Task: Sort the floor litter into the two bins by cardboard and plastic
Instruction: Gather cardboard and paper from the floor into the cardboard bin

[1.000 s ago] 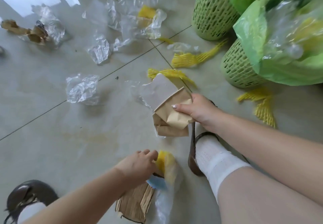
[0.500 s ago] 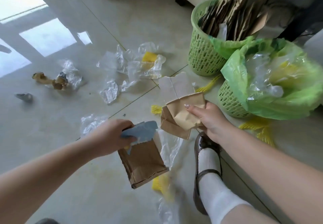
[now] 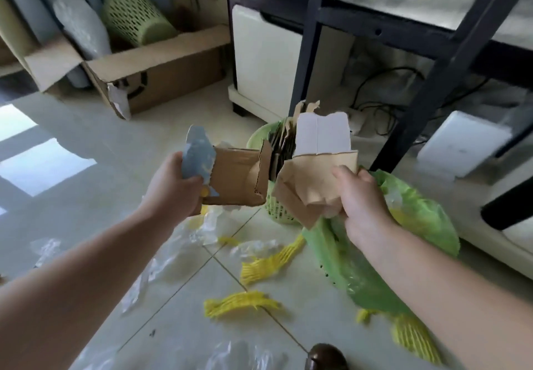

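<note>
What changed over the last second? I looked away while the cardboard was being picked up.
The left hand took hold of a brown and blue cardboard piece on the floor and raised it toward the cardboard bin. The right hand carried its cardboard scraps up to the same bin. Neither load is released yet. Yellow netting and clear plastic stay on the floor.

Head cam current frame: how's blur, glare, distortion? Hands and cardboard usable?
Head view: motion blur overall, worst at the edges; the cardboard pieces in the left hand and the pieces in the right hand are soft but readable. Window glare blows out the floor tiles at left. Wide-angle bend shows in the dark table legs. Clear plastic on the floor is low-contrast.
</note>
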`<state>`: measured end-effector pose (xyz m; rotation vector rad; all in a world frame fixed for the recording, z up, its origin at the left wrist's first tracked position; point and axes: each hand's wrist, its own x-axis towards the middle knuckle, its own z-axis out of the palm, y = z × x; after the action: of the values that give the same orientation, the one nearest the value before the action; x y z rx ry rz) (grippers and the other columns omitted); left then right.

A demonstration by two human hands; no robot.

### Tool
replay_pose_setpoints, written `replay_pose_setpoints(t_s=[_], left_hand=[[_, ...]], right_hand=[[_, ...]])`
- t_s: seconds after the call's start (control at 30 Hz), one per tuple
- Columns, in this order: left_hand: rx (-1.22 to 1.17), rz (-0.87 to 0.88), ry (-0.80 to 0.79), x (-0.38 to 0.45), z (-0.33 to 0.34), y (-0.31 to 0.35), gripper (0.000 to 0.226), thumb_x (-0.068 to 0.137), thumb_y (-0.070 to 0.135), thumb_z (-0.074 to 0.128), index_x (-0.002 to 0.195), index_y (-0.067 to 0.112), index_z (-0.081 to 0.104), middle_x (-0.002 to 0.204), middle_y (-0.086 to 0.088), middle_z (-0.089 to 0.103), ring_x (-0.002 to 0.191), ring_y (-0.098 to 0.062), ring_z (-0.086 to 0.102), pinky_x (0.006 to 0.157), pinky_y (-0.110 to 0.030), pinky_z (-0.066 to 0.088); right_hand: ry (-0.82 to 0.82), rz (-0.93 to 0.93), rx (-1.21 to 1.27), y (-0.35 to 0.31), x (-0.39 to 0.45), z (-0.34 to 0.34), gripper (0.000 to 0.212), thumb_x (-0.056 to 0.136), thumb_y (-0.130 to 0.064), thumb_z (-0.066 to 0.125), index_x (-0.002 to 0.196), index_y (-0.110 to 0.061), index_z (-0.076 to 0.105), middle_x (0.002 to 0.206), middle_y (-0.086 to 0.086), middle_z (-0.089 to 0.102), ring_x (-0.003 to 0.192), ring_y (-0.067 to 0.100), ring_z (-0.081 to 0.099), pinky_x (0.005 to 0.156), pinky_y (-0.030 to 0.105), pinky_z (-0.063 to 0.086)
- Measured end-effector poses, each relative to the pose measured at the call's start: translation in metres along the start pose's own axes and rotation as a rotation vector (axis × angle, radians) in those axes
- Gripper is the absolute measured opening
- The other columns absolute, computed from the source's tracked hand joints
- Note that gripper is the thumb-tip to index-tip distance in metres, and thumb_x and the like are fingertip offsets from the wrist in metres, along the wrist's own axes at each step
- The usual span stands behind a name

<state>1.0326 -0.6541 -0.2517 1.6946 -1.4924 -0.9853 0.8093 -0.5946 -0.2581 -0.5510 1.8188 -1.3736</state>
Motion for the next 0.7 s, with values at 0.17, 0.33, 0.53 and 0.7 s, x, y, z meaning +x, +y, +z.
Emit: replay_pose_setpoints(t_s=[0.17,0.33,0.53,0.7], left_hand=[[0.027,0.107,0.108,0.052,0.03,0.034,0.041,0.075,-0.002,0.036,0.101,0.024,0.055,0.078,0.0,0.057,0.072,-0.025,0.055,0.059,-0.031,0.044],[0.052,0.124,0.267,0.096,0.055,0.058,0.062,0.074,-0.004,0.03,0.121,0.027,0.055,0.099,0.0,0.061,0.091,-0.026,0.057,0.071,-0.032,0.047],[0.175,0.098,0.155,0.112,0.096,0.068,0.073,0.078,-0.005,0.03,0.144,0.028,0.033,0.14,-0.003,0.047,0.123,-0.026,0.048,0.102,-0.041,0.044],[0.206,0.198,0.035,0.109,0.108,0.068,0.073,0.076,-0.004,0.031,0.139,0.032,0.04,0.13,-0.001,0.052,0.111,-0.028,0.053,0.089,-0.042,0.049]], right_hand=[[0.011,-0.084,-0.01,-0.032,0.045,-0.002,0.011,0.089,-0.026,0.052,0.078,-0.027,0.052,0.083,-0.003,0.063,0.064,0.014,0.061,0.068,0.038,0.052],[0.004,-0.207,-0.133,-0.065,0.082,-0.002,0.008,0.09,-0.026,0.051,0.092,-0.02,0.054,0.081,-0.006,0.058,0.064,0.007,0.057,0.062,0.033,0.053],[0.065,-0.297,-0.62,-0.052,0.101,-0.014,0.023,0.09,-0.022,0.041,0.109,-0.011,0.045,0.099,0.008,0.058,0.078,0.027,0.057,0.068,0.039,0.052],[0.004,-0.253,-0.928,-0.029,0.1,0.006,0.026,0.095,-0.02,0.036,0.118,-0.008,0.038,0.103,0.016,0.06,0.077,0.029,0.043,0.066,0.034,0.035]])
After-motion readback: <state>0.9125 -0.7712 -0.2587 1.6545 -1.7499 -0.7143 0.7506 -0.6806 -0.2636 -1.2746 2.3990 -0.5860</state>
